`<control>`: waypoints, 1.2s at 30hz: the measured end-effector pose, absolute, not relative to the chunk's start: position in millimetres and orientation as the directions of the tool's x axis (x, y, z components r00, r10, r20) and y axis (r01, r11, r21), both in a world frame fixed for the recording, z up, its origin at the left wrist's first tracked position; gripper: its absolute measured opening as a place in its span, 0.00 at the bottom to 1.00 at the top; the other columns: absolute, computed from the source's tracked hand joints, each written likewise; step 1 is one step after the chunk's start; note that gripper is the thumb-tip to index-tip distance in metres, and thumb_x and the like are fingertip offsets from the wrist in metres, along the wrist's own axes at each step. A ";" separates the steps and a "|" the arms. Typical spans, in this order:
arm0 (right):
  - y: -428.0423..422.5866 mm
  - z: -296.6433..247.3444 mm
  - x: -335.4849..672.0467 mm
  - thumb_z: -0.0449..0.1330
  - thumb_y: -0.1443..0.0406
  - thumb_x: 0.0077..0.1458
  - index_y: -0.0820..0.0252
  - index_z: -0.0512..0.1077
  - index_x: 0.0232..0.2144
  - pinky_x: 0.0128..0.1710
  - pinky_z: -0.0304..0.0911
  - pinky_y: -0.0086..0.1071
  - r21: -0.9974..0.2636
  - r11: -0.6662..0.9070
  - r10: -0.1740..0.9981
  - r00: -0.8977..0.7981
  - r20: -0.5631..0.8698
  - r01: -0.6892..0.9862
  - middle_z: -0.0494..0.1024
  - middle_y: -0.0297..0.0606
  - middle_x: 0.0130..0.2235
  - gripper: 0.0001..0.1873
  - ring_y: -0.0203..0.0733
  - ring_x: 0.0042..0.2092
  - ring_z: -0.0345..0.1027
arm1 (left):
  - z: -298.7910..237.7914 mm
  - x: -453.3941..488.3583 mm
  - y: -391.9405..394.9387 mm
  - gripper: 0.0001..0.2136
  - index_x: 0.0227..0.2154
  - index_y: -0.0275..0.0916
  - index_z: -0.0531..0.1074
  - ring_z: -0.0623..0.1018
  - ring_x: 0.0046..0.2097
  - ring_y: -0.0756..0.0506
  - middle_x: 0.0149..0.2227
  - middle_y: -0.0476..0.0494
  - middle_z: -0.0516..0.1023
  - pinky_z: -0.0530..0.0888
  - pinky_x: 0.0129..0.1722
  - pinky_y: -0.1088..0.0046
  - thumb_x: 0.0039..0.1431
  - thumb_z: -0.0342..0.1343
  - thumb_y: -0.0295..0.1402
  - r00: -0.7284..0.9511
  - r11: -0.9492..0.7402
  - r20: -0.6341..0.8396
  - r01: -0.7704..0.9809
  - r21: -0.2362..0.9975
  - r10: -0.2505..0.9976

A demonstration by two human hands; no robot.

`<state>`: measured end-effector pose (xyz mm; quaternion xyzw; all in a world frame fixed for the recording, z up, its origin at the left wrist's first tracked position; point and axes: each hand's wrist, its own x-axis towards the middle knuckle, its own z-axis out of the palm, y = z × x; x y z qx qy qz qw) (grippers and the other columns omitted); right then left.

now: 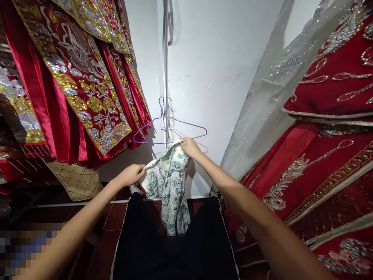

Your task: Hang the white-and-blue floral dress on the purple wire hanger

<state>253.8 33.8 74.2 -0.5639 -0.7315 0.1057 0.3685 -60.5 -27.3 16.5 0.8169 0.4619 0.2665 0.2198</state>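
A white garment with a blue and green floral print (171,182) hangs down between my hands, its upper edge stretched on a slant. My left hand (132,174) is closed on the lower left end of that edge. Higher up, my right hand (189,147) pinches the other end. Just beyond the garment, a purple wire hanger (186,121) hangs against the wall with nothing on it; neither hand touches it. The garment's lower part falls in folds between my knees.
Red costumes with gold and silver embroidery (87,85) hang at the left. At the right hang more red beaded garments (335,85) and a sheer sparkling white fabric (262,97). A white wall (215,46) stands ahead, above a reddish tiled floor (112,217).
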 end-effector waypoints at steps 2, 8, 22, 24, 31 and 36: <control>31.6 77.5 262.2 0.55 0.63 0.49 0.58 0.76 0.28 0.34 0.59 0.30 -0.549 0.342 0.895 -0.086 0.438 0.763 0.76 0.36 0.27 0.09 0.43 0.33 0.67 | 19.5 -78.9 -11.1 0.07 0.19 0.44 0.71 0.71 0.25 0.43 0.21 0.47 0.72 0.65 0.31 0.71 0.45 0.62 0.37 0.363 -0.426 0.241 0.614 0.665 0.900; 23.8 100.3 267.3 0.55 0.56 0.49 0.57 0.59 0.15 0.25 0.47 0.30 -0.606 0.352 0.884 -0.039 0.467 0.713 0.56 0.29 0.17 0.17 0.35 0.24 0.52 | 63.9 -95.3 30.3 0.07 0.19 0.43 0.67 0.74 0.37 0.37 0.28 0.41 0.74 0.69 0.47 0.64 0.45 0.60 0.33 0.217 -0.495 0.479 0.637 0.591 0.851; 18.8 90.0 260.9 0.54 0.57 0.51 0.57 0.60 0.16 0.25 0.46 0.30 -0.721 0.350 0.924 -0.092 0.372 0.598 0.57 0.28 0.17 0.16 0.34 0.23 0.51 | 84.6 -66.8 53.9 0.12 0.43 0.40 0.71 0.76 0.44 0.41 0.42 0.40 0.78 0.70 0.48 0.64 0.58 0.49 0.34 0.089 -0.575 0.639 0.544 0.611 0.764; 9.9 91.3 261.1 0.55 0.58 0.51 0.59 0.69 0.21 0.28 0.52 0.30 -0.697 0.417 0.900 -0.159 0.405 0.584 0.66 0.31 0.21 0.13 0.37 0.26 0.57 | 95.6 -62.9 57.1 0.17 0.48 0.39 0.70 0.76 0.42 0.42 0.40 0.42 0.79 0.72 0.45 0.66 0.55 0.50 0.33 0.125 -0.603 0.627 0.467 0.647 0.769; -0.6 110.3 308.8 0.62 0.67 0.45 0.58 0.57 0.67 0.37 0.60 0.36 -0.573 0.383 0.749 0.119 0.652 0.725 0.77 0.38 0.32 0.45 0.45 0.31 0.66 | 135.6 -78.4 51.2 0.09 0.34 0.37 0.79 0.79 0.41 0.42 0.37 0.43 0.80 0.74 0.42 0.73 0.47 0.63 0.30 0.317 -0.497 0.392 0.409 0.765 0.864; 25.0 134.6 356.4 0.65 0.65 0.40 0.66 0.79 0.44 0.40 0.63 0.37 -0.695 0.401 0.874 -0.020 0.486 0.597 0.79 0.40 0.31 0.25 0.45 0.34 0.70 | 156.3 -88.0 47.8 0.08 0.30 0.35 0.80 0.79 0.38 0.41 0.32 0.42 0.80 0.76 0.37 0.72 0.43 0.68 0.27 0.220 -0.365 0.298 0.395 0.843 0.929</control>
